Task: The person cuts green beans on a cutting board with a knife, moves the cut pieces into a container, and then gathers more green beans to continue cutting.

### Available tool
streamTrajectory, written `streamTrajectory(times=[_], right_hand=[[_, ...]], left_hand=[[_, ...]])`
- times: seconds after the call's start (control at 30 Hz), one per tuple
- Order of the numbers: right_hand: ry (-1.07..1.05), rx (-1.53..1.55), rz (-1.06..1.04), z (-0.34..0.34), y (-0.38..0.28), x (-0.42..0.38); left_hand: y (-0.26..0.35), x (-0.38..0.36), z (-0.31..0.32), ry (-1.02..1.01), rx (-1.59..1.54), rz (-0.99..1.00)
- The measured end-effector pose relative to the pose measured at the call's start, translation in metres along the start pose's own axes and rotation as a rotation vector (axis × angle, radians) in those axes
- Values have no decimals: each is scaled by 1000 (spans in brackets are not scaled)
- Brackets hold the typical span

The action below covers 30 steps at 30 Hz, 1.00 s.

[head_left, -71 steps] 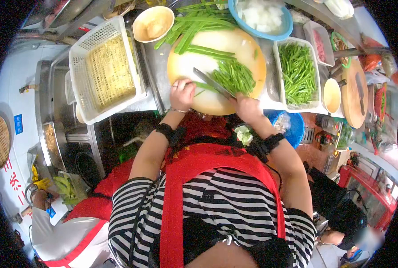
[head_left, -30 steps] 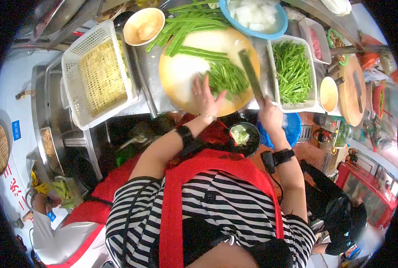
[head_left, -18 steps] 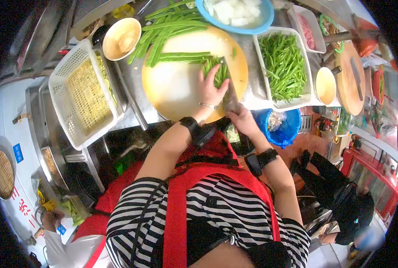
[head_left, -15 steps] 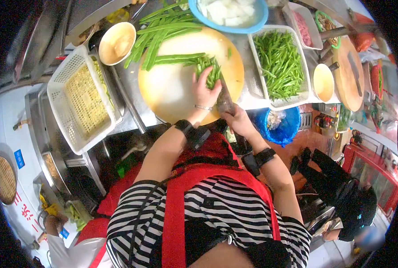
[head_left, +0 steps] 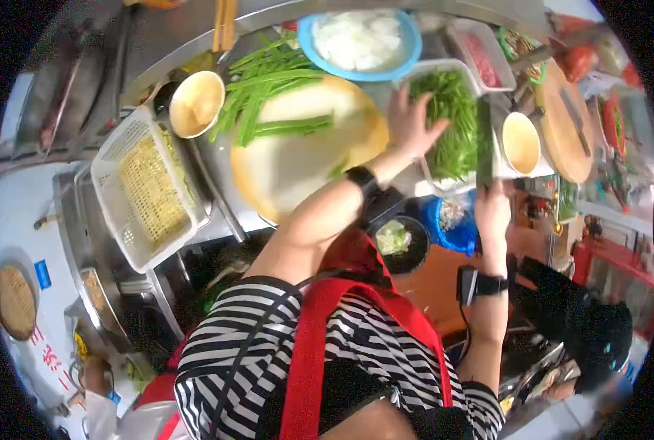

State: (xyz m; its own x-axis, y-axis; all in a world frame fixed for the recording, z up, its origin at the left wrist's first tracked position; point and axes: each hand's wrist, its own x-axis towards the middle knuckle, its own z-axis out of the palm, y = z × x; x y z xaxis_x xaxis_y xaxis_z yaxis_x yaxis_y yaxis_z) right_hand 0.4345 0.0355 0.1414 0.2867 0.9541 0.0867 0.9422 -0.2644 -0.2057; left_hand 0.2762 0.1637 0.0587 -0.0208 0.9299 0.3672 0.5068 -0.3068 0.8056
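Observation:
My left hand (head_left: 413,123) is over the left side of the white basket (head_left: 428,183) of sliced green beans (head_left: 455,125), its fingers spread. My right hand (head_left: 493,205) grips a knife (head_left: 486,143), whose blurred blade lies along the basket's right side. On the round cutting board (head_left: 305,172) to the left are a few long green beans (head_left: 294,126) and a small green scrap. More whole beans (head_left: 257,88) lie at the board's upper left edge.
A blue bowl of white pieces (head_left: 358,40) stands behind the board. Left are a cream bowl (head_left: 196,104) and a white basket (head_left: 147,198). Right are another bowl (head_left: 521,143), a wooden board (head_left: 565,125) and a meat tray (head_left: 481,59). A blue bin (head_left: 452,224) stands below.
Both hands and the knife have moved right, from the cutting board to the basket. The cut beans under my left hand have left the board, and its fingers have spread. The view has shifted slightly.

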Motion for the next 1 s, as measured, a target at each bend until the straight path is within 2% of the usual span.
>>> streamTrajectory(times=[0.07, 0.13, 0.17, 0.23, 0.27, 0.33, 0.4, 0.5, 0.6, 0.67, 0.7, 0.73, 0.8, 0.83, 0.9, 1.0], right_hand=[[53, 171, -100, 5, -2, -7], [-154, 325, -169, 12, -11, -17], [-270, 281, -236, 19, -19, -23], [-394, 385, -375, 27, -54, -37], [-468, 319, -479, 38, -65, -45], [-443, 392, -717, 51, -88, -56], [-536, 284, -794, 59, -98, -61], [-505, 223, -762, 69, -91, -64], [-504, 174, -696, 65, -89, -61], [-492, 169, -707, 68, -88, -62], [-513, 155, -683, 68, -90, -64], [-537, 141, -658, 68, -93, -66], [-544, 130, -635, 71, -95, -69], [-543, 135, -626, 72, -95, -70], [-541, 140, -617, 74, -97, -71], [-545, 132, -589, 74, -101, -73]], left_hand=[[-45, 11, -45, 119, 192, 44], [-115, 26, -94, 325, 279, 134], [-144, 38, -124, 342, 502, 117], [-172, 58, -182, 167, 832, -81], [-184, 57, -199, 170, 833, -85], [-197, 51, -220, -151, 940, -130], [-193, 38, -218, -203, 939, -167], [-172, 2, -208, -192, 1025, -100], [-135, -13, -214, -267, 973, -79], [-128, -7, -220, -298, 821, -138], [-138, 9, -221, -174, 880, -106], [-158, 28, -220, -178, 881, -103], [-190, 59, -216, 64, 1001, -168], [-194, 64, -217, 64, 998, -165], [-196, 73, -219, -188, 1069, -402], [-193, 65, -223, -220, 903, -304]])
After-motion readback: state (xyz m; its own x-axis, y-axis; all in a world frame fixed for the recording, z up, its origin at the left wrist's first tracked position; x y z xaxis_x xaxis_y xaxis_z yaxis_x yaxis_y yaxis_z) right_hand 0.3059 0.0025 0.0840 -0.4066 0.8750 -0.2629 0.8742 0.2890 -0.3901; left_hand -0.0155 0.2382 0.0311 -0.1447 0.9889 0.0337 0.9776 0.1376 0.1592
